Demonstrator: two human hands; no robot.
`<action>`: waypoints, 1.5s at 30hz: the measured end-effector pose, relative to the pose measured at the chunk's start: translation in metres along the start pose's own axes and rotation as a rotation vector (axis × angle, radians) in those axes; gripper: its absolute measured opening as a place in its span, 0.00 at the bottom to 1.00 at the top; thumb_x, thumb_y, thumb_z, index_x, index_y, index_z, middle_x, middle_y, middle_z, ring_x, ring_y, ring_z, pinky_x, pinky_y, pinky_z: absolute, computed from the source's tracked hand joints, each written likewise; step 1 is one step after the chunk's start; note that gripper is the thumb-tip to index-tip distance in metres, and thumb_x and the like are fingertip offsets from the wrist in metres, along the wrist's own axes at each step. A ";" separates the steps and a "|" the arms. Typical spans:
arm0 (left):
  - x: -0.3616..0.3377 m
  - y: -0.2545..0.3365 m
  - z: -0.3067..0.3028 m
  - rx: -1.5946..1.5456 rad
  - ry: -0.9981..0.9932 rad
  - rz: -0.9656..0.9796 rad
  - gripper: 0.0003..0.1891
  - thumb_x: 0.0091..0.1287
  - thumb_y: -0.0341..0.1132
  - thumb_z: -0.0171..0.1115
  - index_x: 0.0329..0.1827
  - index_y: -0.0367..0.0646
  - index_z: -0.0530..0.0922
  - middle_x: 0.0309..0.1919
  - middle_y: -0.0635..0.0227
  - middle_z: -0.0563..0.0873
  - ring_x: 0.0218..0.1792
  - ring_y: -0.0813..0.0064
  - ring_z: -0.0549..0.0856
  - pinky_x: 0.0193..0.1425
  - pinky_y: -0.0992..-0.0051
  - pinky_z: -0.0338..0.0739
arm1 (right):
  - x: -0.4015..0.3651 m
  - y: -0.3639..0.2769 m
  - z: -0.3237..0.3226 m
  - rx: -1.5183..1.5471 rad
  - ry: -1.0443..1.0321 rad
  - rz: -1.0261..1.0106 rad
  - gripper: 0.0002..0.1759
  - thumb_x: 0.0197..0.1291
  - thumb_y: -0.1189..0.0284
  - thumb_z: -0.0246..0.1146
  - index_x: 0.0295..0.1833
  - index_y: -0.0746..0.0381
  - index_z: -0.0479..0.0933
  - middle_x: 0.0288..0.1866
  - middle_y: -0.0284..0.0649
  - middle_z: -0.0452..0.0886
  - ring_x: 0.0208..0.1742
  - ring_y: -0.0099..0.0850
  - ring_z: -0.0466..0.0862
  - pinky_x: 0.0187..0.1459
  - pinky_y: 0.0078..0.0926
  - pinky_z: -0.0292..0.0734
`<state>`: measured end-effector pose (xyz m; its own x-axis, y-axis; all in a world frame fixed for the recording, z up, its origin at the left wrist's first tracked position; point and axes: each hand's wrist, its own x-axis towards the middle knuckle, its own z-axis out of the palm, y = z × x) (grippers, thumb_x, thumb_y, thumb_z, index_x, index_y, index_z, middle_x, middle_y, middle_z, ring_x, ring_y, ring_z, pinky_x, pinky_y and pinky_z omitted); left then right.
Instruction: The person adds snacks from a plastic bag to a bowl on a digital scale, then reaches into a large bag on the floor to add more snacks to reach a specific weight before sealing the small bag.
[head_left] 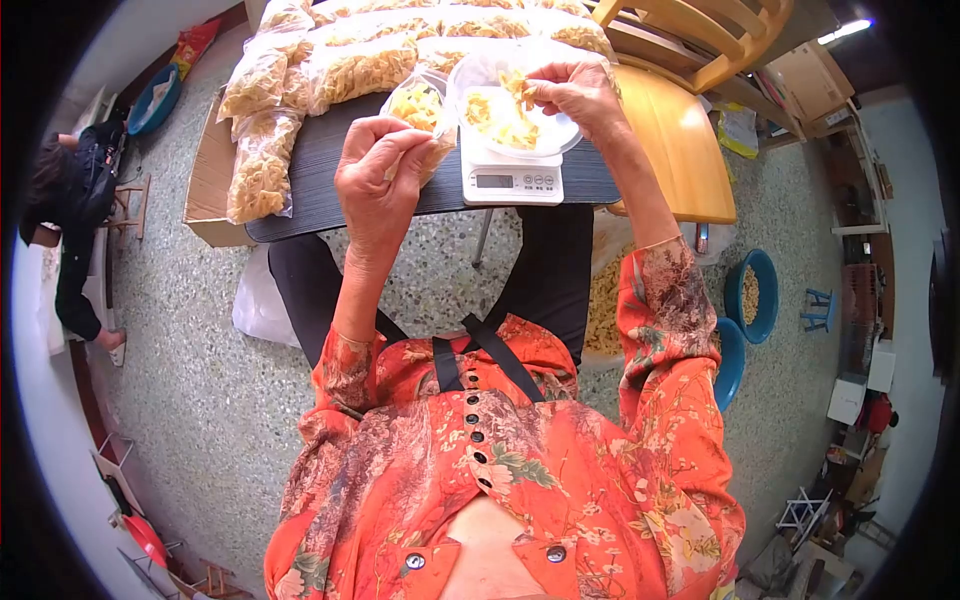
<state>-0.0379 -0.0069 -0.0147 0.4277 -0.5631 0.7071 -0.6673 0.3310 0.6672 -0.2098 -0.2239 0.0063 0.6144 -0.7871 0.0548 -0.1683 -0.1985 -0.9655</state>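
On the dark worktop (318, 165), the right hand (588, 95) pinched yellow dried pieces (518, 88) above a plastic tub (553, 140); at nine o'clock, the left hand (378, 185) gripped an open bag (441, 140).

1 head-worn camera, wide and round-edged, looks forward and down past the shirt (400, 470). Left hand (382, 178), right hand (582, 95), table (335, 165) near; floor (200, 370) farther.

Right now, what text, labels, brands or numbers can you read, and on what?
Nothing legible enough to quote.
White scale: display and button marks too small.
Red packet: too blurred.
Yellow-green packet: too blurred.
Cardboard box: dark marks, unreadable.
Filled clear bags: no label I can make out.
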 end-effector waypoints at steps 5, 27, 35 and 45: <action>0.003 0.003 0.002 -0.020 -0.009 -0.011 0.07 0.57 0.20 0.73 0.38 0.38 0.88 0.37 0.66 0.82 0.40 0.74 0.84 0.44 0.76 0.80 | 0.003 -0.001 -0.001 0.295 0.191 0.059 0.08 0.61 0.77 0.71 0.46 0.67 0.86 0.34 0.40 0.89 0.31 0.22 0.87 0.34 0.17 0.86; -0.004 -0.003 0.000 -0.019 0.039 0.019 0.08 0.54 0.21 0.75 0.37 0.38 0.88 0.36 0.67 0.81 0.37 0.72 0.83 0.41 0.74 0.80 | -0.024 -0.043 0.106 -0.041 0.002 -0.316 0.06 0.61 0.76 0.68 0.42 0.67 0.85 0.31 0.38 0.88 0.30 0.21 0.85 0.35 0.23 0.82; -0.008 -0.005 0.000 -0.059 0.044 0.019 0.09 0.55 0.20 0.74 0.39 0.38 0.88 0.37 0.68 0.82 0.40 0.74 0.83 0.45 0.77 0.78 | -0.025 -0.053 0.103 -0.678 -0.152 -0.655 0.04 0.59 0.74 0.66 0.38 0.63 0.83 0.29 0.44 0.85 0.33 0.41 0.88 0.37 0.36 0.82; -0.006 -0.005 0.002 -0.034 0.029 0.120 0.08 0.55 0.21 0.74 0.37 0.39 0.87 0.35 0.66 0.81 0.38 0.69 0.84 0.41 0.72 0.81 | -0.015 -0.058 0.106 -0.838 -0.242 -0.739 0.05 0.58 0.73 0.66 0.37 0.61 0.78 0.30 0.46 0.83 0.35 0.48 0.86 0.37 0.40 0.81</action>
<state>-0.0385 -0.0065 -0.0227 0.3638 -0.4954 0.7889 -0.6940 0.4207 0.5842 -0.1273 -0.1385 0.0343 0.8942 -0.2002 0.4004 -0.1091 -0.9649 -0.2388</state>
